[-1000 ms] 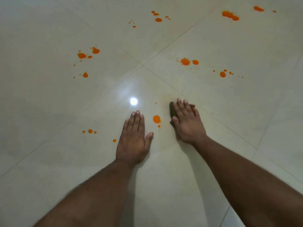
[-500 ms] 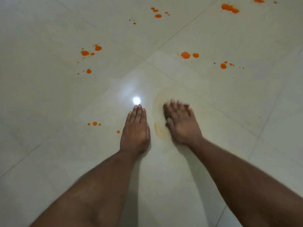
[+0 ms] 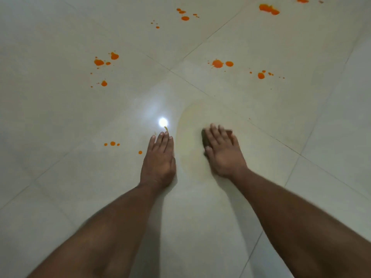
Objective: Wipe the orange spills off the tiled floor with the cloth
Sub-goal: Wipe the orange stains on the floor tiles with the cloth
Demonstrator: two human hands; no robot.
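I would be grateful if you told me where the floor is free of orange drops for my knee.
Free: the tiles nearest the camera, beside both forearms. Also right of the right hand, past the grout line. Crowded: the drops left of the left hand and the splatters beyond the cloth.

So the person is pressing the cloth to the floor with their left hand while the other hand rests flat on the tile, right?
Not quite: the head view shows the right hand pressing the dark cloth to the floor. The left hand is the one resting flat on the tile.
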